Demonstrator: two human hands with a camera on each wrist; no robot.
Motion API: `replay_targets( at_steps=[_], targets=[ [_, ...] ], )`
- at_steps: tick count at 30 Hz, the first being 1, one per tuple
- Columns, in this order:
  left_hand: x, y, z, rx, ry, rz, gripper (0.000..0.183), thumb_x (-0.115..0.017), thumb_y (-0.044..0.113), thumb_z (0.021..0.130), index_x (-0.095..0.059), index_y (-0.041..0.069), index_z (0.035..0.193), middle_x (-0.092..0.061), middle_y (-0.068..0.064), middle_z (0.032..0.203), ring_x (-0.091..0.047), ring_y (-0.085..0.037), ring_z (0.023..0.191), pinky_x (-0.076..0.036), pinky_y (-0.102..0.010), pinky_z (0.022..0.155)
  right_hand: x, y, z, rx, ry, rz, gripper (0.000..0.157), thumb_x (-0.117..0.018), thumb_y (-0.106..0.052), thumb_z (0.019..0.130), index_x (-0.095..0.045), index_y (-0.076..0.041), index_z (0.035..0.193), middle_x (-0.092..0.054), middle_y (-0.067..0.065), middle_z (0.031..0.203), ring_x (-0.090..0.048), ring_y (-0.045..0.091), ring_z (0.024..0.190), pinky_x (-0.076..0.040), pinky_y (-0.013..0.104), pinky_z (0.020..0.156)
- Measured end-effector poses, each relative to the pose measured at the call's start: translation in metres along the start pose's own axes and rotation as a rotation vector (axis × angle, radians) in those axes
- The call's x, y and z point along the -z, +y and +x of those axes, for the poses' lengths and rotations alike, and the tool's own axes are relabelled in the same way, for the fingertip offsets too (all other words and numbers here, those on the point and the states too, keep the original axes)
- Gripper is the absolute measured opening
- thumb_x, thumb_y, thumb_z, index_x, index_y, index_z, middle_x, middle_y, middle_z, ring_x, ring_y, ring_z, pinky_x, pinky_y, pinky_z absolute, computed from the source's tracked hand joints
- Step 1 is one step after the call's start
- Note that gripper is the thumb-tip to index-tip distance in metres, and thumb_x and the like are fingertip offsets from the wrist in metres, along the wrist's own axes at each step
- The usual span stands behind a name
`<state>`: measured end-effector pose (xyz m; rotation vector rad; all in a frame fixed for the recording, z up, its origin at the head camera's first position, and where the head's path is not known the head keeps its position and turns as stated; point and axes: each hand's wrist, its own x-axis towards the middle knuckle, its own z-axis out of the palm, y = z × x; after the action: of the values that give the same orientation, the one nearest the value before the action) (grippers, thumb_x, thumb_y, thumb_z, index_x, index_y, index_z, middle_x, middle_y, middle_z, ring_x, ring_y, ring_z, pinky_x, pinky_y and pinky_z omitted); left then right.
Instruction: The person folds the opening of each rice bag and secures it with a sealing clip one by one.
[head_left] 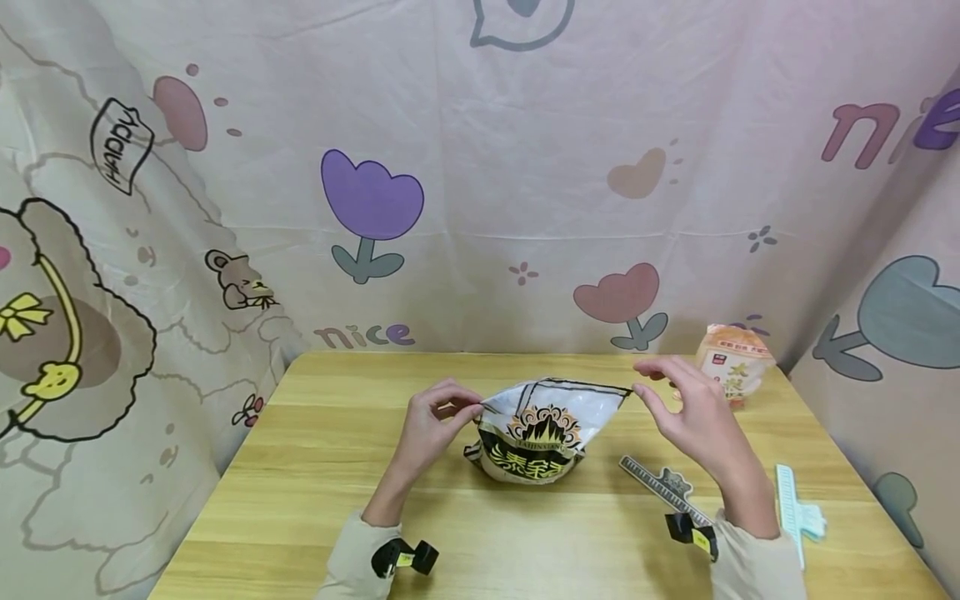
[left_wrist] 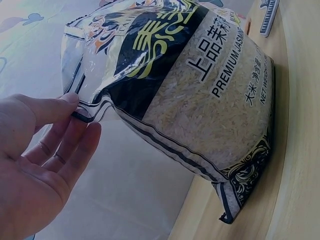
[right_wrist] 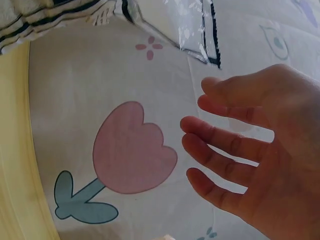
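A bag of rice (head_left: 532, 442) stands on the wooden table, its white top folded over toward the front right and a clear window showing the grains. My left hand (head_left: 437, 418) pinches the bag's left upper edge between thumb and fingers; in the left wrist view the left thumb (left_wrist: 71, 98) presses on that edge. My right hand (head_left: 693, 412) hovers by the bag's right top corner (right_wrist: 212, 59), fingers apart and slightly bent, holding nothing. In the right wrist view a small gap shows between the fingertips and that corner.
A grey sealing clip (head_left: 667, 490) lies by the right wrist, and a pale mint clip (head_left: 795, 512) farther right. An orange-and-white package (head_left: 731, 362) stands at the back right, behind my right hand. A printed curtain (head_left: 487, 275) hangs behind the wooden table (head_left: 330, 467).
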<state>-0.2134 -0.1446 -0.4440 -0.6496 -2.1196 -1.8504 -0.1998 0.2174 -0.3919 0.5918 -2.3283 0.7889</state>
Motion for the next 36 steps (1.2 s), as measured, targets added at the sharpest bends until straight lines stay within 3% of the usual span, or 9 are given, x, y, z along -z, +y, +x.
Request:
replay_targets(
  at_steps=[13, 20, 24, 29, 36],
  targets=[
    [-0.001, 0.000, 0.000, 0.022, 0.010, -0.007, 0.009, -0.076, -0.006, 0.088, -0.076, -0.001, 0.096, -0.069, -0.015, 0.093, -0.069, -0.028, 0.083, -0.062, -0.034, 0.080, -0.004, 0.012, -0.005, -0.066, -0.109, -0.038, 0.023, -0.077, -0.007, 0.090, -0.071, -0.009, 0.113, -0.072, 0.007, 0.109, -0.065, 0.027, 0.099, -0.050, 0.049, 0.083],
    [-0.002, 0.004, 0.001, 0.038, 0.016, 0.025, 0.010, -0.073, -0.014, 0.087, -0.073, -0.007, 0.093, -0.068, -0.019, 0.091, -0.069, -0.034, 0.081, -0.062, -0.034, 0.079, -0.011, 0.021, -0.008, -0.087, -0.138, -0.046, 0.023, -0.077, -0.007, 0.090, -0.071, -0.005, 0.112, -0.071, 0.010, 0.108, -0.065, 0.030, 0.098, -0.052, 0.051, 0.084],
    [-0.004, 0.017, 0.001, 0.039, 0.014, 0.022, 0.009, -0.072, -0.015, 0.086, -0.072, -0.010, 0.094, -0.068, -0.021, 0.092, -0.069, -0.039, 0.081, -0.062, -0.035, 0.079, -0.016, 0.023, -0.010, -0.083, -0.135, -0.044, 0.024, -0.078, -0.006, 0.089, -0.070, -0.005, 0.112, -0.071, 0.011, 0.108, -0.065, 0.030, 0.098, -0.053, 0.052, 0.084],
    [-0.005, 0.028, -0.001, 0.026, -0.002, 0.011, 0.009, -0.072, -0.013, 0.087, -0.073, -0.009, 0.096, -0.068, -0.022, 0.093, -0.069, -0.036, 0.083, -0.062, -0.035, 0.080, -0.021, 0.024, -0.015, -0.070, -0.116, -0.046, 0.027, -0.078, -0.002, 0.088, -0.070, -0.003, 0.113, -0.071, 0.012, 0.109, -0.065, 0.032, 0.098, -0.054, 0.053, 0.084],
    [-0.003, 0.028, -0.001, 0.014, 0.004, 0.014, 0.008, -0.072, -0.013, 0.088, -0.073, -0.009, 0.095, -0.068, -0.021, 0.092, -0.069, -0.032, 0.081, -0.062, -0.035, 0.079, -0.025, 0.024, -0.021, -0.034, -0.102, -0.061, 0.030, -0.079, -0.002, 0.086, -0.069, -0.002, 0.114, -0.071, 0.013, 0.108, -0.066, 0.032, 0.095, -0.054, 0.052, 0.083]
  ],
)
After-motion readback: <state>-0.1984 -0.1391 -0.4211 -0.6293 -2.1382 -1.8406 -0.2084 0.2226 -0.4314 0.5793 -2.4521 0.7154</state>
